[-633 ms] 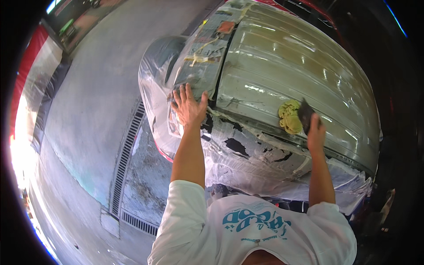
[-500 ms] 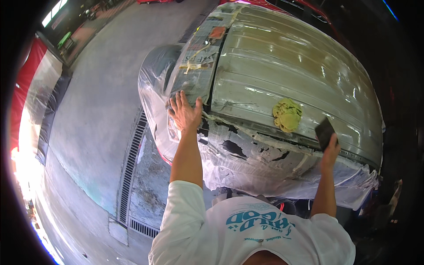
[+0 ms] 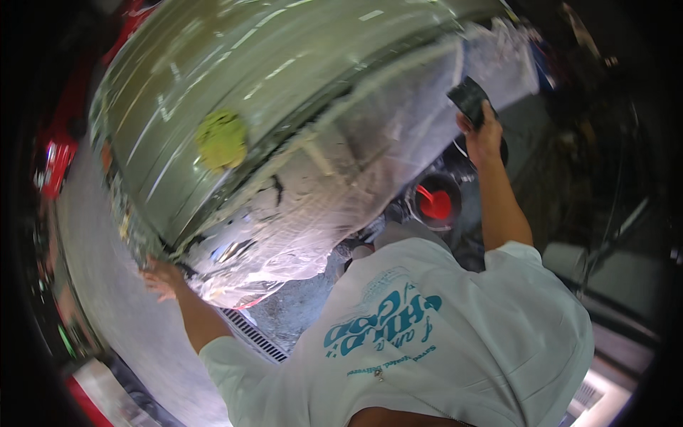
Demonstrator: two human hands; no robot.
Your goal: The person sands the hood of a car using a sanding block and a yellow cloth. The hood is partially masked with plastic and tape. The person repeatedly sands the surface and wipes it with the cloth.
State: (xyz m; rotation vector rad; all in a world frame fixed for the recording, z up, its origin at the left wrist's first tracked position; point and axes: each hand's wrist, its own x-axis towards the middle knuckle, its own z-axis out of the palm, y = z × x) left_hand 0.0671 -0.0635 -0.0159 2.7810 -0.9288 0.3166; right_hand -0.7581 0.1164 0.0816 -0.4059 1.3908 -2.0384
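Note:
My right hand [image 3: 485, 139] grips a dark rectangular piece of sandpaper [image 3: 469, 101], held up past the plastic-covered edge of a vehicle and off the panel. My left hand [image 3: 163, 279], fingers spread, is at the masked corner of the vehicle; blur hides whether it touches. Between the hands lies the ribbed, greenish-grey vehicle panel [image 3: 277, 43], with wet-looking highlights. A crumpled yellow-green cloth [image 3: 221, 140] rests on it near the edge. Clear plastic sheeting [image 3: 341, 167], torn in places, hangs along the near side.
Below my right forearm stands a dark bucket [image 3: 456, 213] with a red dipper [image 3: 434, 203] in it. A floor drain grate [image 3: 252, 334] runs beside the vehicle at lower left. Another red vehicle [image 3: 57, 165] shows at the far left.
My view has swung to the right, so the vehicle and cloth appear further left. My right hand has lifted the sandpaper away from the panel, out beyond the plastic. The bucket has come into view.

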